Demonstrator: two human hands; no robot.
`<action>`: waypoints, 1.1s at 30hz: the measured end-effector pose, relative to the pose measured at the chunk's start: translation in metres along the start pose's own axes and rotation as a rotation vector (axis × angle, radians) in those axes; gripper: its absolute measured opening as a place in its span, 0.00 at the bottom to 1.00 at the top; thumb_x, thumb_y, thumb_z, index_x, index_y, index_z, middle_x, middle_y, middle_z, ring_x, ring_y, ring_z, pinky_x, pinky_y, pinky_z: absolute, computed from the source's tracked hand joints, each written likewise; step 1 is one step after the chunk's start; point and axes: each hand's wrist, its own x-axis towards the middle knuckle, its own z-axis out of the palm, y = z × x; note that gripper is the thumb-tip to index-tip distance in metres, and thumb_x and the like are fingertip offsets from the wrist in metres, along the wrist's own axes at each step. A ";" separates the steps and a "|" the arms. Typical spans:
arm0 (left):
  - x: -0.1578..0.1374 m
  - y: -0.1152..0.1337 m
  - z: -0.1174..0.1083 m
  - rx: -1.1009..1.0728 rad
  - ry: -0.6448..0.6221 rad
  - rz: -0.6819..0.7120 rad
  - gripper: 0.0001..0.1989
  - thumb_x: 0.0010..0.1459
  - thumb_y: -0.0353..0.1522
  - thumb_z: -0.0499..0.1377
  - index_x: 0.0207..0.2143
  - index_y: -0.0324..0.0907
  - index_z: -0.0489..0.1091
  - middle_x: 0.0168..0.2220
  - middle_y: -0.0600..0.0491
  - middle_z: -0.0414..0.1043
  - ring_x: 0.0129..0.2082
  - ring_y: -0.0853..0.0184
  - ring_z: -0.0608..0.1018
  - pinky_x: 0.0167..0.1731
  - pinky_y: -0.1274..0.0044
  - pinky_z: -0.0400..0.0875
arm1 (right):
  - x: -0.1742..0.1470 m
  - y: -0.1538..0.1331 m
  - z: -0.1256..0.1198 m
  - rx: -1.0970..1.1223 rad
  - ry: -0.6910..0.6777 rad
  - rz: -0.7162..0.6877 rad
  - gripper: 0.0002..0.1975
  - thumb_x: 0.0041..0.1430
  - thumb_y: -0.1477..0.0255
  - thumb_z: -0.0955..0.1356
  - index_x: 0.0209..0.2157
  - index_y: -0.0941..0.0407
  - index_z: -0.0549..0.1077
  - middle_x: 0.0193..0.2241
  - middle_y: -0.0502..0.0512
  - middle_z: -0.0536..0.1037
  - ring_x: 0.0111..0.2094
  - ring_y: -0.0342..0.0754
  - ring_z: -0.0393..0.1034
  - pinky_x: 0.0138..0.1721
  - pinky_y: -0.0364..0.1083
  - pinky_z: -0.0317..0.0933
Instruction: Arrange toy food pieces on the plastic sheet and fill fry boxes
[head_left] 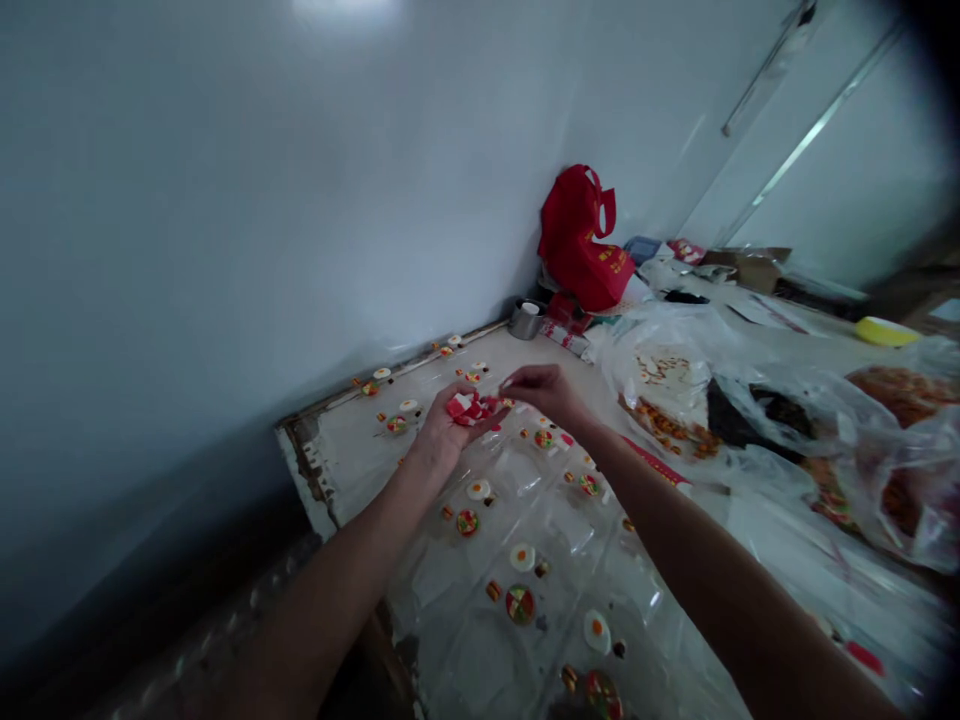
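My left hand (448, 425) is cupped palm up, holding several small red and white pieces (469, 407). Their kind is too small to make out. Just to the right of the palm, my right hand (546, 388) has its fingertips pinched together; whatever is between them is too small to name. Below both hands lie clear plastic pouches or trays (480, 630) in rows. In them sit repeated groups of tiny food-shaped pieces: a fried egg (523, 557), a round multicoloured dish (520, 604) and a small burger-like piece (493, 590).
A red cloth bag (581, 240) leans on the wall behind, with a metal cup (526, 320) beside it. Clear plastic bags (675, 350) of small orange and brown pieces crowd the right side. A yellow object (886, 331) lies far right. The worn table edge (307, 470) is at left.
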 end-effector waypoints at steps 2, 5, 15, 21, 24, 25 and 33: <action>0.008 0.014 0.003 0.029 0.008 -0.016 0.07 0.49 0.22 0.59 0.31 0.39 0.68 0.28 0.49 0.75 0.32 0.59 0.80 0.40 0.59 0.79 | 0.020 0.020 0.001 -0.141 0.115 0.161 0.11 0.62 0.64 0.69 0.37 0.57 0.80 0.31 0.55 0.81 0.31 0.48 0.74 0.31 0.42 0.64; 0.016 0.035 0.005 0.034 -0.026 -0.010 0.04 0.52 0.23 0.56 0.31 0.38 0.68 0.28 0.47 0.75 0.33 0.59 0.81 0.39 0.60 0.79 | 0.045 0.044 0.016 -0.532 0.056 0.272 0.10 0.63 0.68 0.68 0.39 0.56 0.81 0.37 0.57 0.82 0.39 0.50 0.75 0.38 0.43 0.64; 0.041 0.046 -0.002 -0.043 -0.107 0.074 0.04 0.50 0.25 0.56 0.30 0.38 0.69 0.29 0.46 0.76 0.36 0.56 0.81 0.42 0.57 0.78 | 0.046 0.041 0.046 -0.430 -0.045 0.330 0.11 0.63 0.76 0.65 0.42 0.59 0.79 0.49 0.66 0.77 0.56 0.58 0.66 0.56 0.52 0.58; 0.034 0.046 -0.008 -0.188 -0.252 0.157 0.10 0.50 0.25 0.54 0.35 0.38 0.72 0.36 0.44 0.78 0.45 0.53 0.80 0.40 0.63 0.79 | 0.035 -0.002 0.044 0.147 -0.058 0.530 0.19 0.69 0.59 0.61 0.44 0.59 0.75 0.39 0.62 0.80 0.35 0.48 0.77 0.34 0.44 0.69; 0.025 0.041 -0.007 -0.280 -0.303 0.225 0.12 0.53 0.28 0.54 0.39 0.38 0.73 0.38 0.45 0.79 0.47 0.54 0.80 0.40 0.66 0.79 | 0.019 -0.015 0.068 0.693 -0.009 0.514 0.17 0.52 0.59 0.74 0.39 0.56 0.77 0.36 0.55 0.80 0.33 0.45 0.75 0.37 0.43 0.69; 0.022 0.038 -0.007 -0.300 -0.307 0.233 0.12 0.54 0.28 0.54 0.40 0.39 0.73 0.38 0.45 0.79 0.47 0.56 0.80 0.40 0.68 0.79 | 0.014 -0.018 0.078 0.866 0.064 0.498 0.19 0.46 0.61 0.77 0.38 0.56 0.77 0.34 0.53 0.80 0.32 0.44 0.73 0.37 0.43 0.68; 0.014 0.029 -0.018 -0.221 -0.131 0.072 0.09 0.53 0.28 0.56 0.37 0.38 0.73 0.29 0.47 0.77 0.28 0.64 0.80 0.25 0.76 0.78 | 0.006 -0.014 0.095 0.806 0.407 0.236 0.16 0.40 0.65 0.78 0.24 0.56 0.70 0.23 0.46 0.72 0.24 0.39 0.62 0.27 0.39 0.59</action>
